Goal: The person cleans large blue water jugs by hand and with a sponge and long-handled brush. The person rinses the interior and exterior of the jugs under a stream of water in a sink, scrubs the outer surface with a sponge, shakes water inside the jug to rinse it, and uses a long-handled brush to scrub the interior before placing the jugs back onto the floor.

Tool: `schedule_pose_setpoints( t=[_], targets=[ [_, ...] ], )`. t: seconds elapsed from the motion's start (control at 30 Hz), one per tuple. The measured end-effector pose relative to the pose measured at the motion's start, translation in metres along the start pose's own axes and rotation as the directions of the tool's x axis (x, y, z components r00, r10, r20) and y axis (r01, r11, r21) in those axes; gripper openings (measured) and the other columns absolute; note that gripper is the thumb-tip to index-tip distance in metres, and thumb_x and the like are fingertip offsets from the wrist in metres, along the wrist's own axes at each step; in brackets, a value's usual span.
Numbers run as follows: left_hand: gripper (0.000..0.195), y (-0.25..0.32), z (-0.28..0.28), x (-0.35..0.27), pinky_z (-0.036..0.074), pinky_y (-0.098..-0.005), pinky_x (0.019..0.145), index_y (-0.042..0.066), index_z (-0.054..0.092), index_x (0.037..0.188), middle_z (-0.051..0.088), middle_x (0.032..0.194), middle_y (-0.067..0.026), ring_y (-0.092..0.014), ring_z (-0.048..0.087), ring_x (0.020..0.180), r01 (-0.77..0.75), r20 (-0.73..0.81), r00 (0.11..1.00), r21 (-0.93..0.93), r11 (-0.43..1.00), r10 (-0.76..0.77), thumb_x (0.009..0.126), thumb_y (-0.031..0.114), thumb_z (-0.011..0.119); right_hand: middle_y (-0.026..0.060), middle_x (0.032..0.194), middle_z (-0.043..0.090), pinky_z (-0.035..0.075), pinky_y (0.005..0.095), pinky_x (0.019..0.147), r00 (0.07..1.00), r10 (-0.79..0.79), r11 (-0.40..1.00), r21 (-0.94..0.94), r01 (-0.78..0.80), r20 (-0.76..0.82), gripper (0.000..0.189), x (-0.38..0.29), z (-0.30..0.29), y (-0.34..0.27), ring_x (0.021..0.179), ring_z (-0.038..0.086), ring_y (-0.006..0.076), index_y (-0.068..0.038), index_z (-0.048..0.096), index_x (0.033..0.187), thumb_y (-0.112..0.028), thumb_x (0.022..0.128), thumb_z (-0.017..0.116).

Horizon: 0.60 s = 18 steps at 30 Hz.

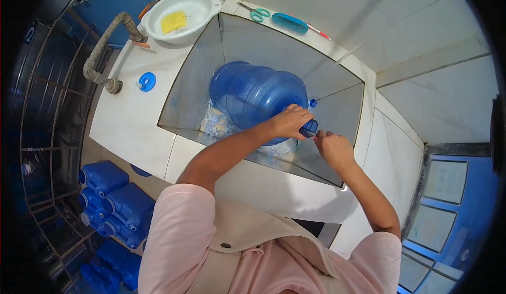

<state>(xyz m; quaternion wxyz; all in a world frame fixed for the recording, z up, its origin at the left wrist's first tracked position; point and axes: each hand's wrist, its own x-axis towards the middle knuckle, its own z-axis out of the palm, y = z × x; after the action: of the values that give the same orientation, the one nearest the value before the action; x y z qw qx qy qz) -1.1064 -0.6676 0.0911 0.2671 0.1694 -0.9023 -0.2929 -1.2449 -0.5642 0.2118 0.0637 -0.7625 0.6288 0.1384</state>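
A large blue plastic water jug [253,92] lies on its side in the tiled sink basin [189,88], its mouth [311,126] turned toward the lower right. My left hand [291,122] grips the jug's neck just behind the mouth. At the opening, the fingers of my right hand [334,147] are closed around a thin, light-coloured object [311,133] that reaches into the mouth. Most of that object is hidden, so its kind is unclear. Under the jug lies white and pale blue netting [217,124]. A small blue-capped piece [312,103] shows beyond the neck.
A white plastic basin [148,19] with a yellow sponge [174,21] stands at the back left. Green-handled scissors [259,15], a teal brush [289,23] and a red-and-white stick [319,32] line the back ledge. A blue cap [147,81] lies near a pipe [95,53]. Several blue containers [130,203] stand lower left.
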Motion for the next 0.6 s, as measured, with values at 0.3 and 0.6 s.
schedule_pose_setpoints(
  t=[0.3, 0.6],
  targets=[
    [0.060, 0.004, 0.008, -0.002, 0.033, -0.0402, 0.093, 0.006, 0.051, 0.108, 0.054, 0.098, -0.0112, -0.031, 0.050, 0.101, -0.002, 0.032, 0.999, -0.004, 1.000, 0.002, 0.058, 0.030, 0.075, 0.0163, 0.070, 0.059, 0.050, 0.0430, 0.054, 0.999, 0.008, 0.998, -0.061, -0.005, 0.041, 0.030, -0.008, 0.004, 0.003, 0.059, 0.062, 0.0332, 0.000, 0.054, 0.088, -0.028, 0.093, 0.043],
    [0.059, -0.005, -0.011, 0.002, 0.033, -0.0401, 0.093, 0.006, 0.051, 0.107, 0.054, 0.099, -0.0110, -0.029, 0.050, 0.102, 0.026, -0.032, 0.999, -0.034, 0.999, -0.027, 0.059, 0.031, 0.073, 0.0170, 0.069, 0.060, 0.050, 0.0406, 0.050, 0.998, 0.004, 0.999, -0.037, -0.006, -0.064, 0.029, 0.000, 0.000, 0.000, 0.056, 0.062, 0.0319, 0.001, 0.054, 0.087, -0.026, 0.092, 0.044]
  ],
)
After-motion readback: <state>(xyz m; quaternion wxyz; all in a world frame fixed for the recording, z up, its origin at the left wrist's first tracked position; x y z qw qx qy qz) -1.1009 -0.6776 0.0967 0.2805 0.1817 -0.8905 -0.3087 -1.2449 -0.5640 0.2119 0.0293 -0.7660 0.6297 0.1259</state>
